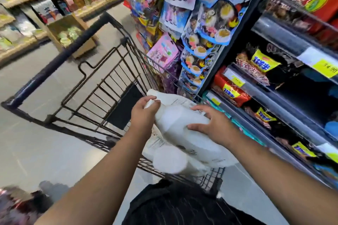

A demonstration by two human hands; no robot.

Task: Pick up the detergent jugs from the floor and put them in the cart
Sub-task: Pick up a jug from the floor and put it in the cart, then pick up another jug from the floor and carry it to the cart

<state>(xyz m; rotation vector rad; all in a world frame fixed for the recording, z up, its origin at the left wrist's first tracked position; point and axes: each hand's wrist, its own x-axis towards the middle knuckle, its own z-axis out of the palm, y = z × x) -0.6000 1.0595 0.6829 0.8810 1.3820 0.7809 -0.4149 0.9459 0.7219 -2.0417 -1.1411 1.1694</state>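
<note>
A white detergent jug [175, 126] lies tilted over the near corner of the black wire cart [102, 86]. My left hand [143, 113] grips its neck end, and my right hand [210, 124] presses on its body from the right. Under it, inside the cart, rests a second white jug [170, 160] with its round cap end towards me. A third white shape [175, 97] with a printed label shows just beyond my hands; I cannot tell whether it is a separate jug.
Shelves of snack packets [256, 82] run close along the right of the cart. Hanging toy packs [201, 29] stand ahead on the right. A cardboard display box [71, 34] and more shelves line the far left. Grey floor [36, 142] lies to the left.
</note>
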